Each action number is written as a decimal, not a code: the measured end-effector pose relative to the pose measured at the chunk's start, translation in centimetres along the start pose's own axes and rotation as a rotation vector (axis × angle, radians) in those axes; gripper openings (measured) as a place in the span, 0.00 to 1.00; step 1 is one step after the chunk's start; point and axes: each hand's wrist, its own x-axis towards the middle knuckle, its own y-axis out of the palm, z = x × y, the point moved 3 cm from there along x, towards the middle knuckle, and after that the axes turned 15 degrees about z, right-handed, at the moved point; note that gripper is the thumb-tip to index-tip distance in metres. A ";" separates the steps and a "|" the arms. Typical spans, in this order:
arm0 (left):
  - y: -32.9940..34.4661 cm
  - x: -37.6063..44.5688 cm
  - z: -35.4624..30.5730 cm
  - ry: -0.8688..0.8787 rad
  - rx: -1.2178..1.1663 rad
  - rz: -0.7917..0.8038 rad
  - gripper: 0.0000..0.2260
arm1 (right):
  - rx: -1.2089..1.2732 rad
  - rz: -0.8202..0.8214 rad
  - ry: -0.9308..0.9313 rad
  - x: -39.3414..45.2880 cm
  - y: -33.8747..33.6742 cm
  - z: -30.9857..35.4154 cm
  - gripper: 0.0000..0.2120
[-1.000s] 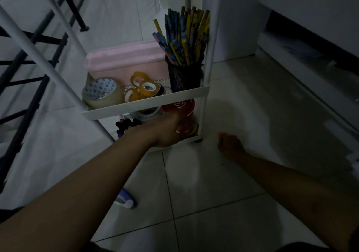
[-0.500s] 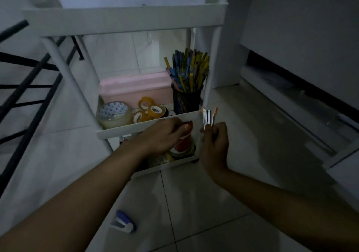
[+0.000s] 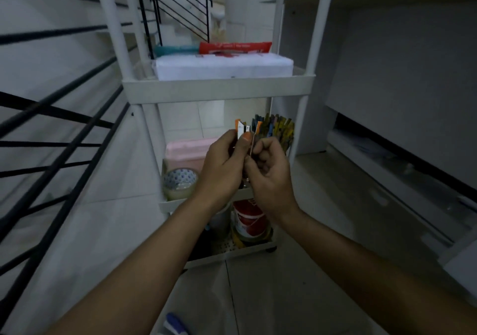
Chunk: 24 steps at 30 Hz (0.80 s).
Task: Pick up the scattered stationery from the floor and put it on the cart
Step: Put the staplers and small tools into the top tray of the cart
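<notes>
Both hands meet in front of the white three-tier cart (image 3: pixel 216 90), level with its middle shelf. My left hand (image 3: pixel 222 165) and my right hand (image 3: pixel 268 172) together hold a small bunch of thin pens with orange and white ends (image 3: pixel 245 129), pointing up. The left thumb presses against the bunch. Fingers hide the lower part of the pens. A blue and white stapler (image 3: pixel 174 323) lies on the floor tiles near my left forearm.
The middle shelf holds a cup of pencils (image 3: pixel 277 128), a pink box (image 3: pixel 189 154) and a clear tape roll (image 3: pixel 180 183). A red-and-white tub (image 3: pixel 249 222) stands on the bottom shelf, a white box (image 3: pixel 222 67) on top. Black railing runs left, a white cabinet right.
My right hand lifted the pens off the floor and raised them. My left hand left the bottom shelf and joined it on the bunch. The view tilted upward.
</notes>
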 end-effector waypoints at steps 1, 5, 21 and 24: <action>-0.2 0.1 -0.6 0.037 -0.021 -0.030 0.09 | -0.005 0.035 -0.007 0.5 0.1 0.6 0.05; -1.8 1.2 -3.3 0.157 -0.009 -0.131 0.06 | -0.214 0.107 -0.122 2.6 -0.5 3.5 0.04; -6.8 10.8 -21.4 0.438 0.469 -0.196 0.13 | -0.933 -0.377 -0.485 20.1 -5.1 20.0 0.16; -7.5 12.2 -24.0 0.437 0.528 -0.199 0.14 | -1.045 -0.346 -0.377 22.8 -5.9 21.1 0.22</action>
